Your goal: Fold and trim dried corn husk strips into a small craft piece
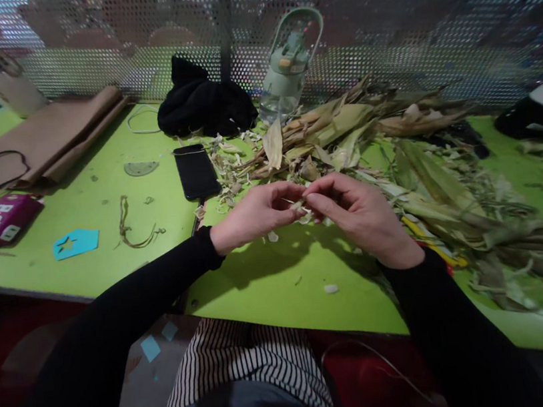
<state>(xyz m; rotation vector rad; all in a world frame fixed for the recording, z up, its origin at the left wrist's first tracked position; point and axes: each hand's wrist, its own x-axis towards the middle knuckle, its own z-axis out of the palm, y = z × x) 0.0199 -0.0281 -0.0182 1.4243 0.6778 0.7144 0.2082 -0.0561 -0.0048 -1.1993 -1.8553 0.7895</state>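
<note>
My left hand (pixel 253 215) and my right hand (pixel 359 215) meet above the green table (pixel 100 207), fingertips together. Both pinch a small pale strip of corn husk (pixel 299 207) between them. Behind and to the right of my hands lies a heap of dried corn husks (pixel 342 129) and long green leaves (pixel 435 187). Small husk scraps (pixel 331 288) lie on the table below my hands.
A black phone (pixel 195 171) lies left of the husks, with a black cloth (pixel 204 102) and a pale green water bottle (pixel 289 63) behind it. Brown paper (pixel 40 138), a pink box (pixel 1 220), a blue paper pentagon (pixel 76 243) and cables sit at left. A perforated metal screen (pixel 375 7) backs the table.
</note>
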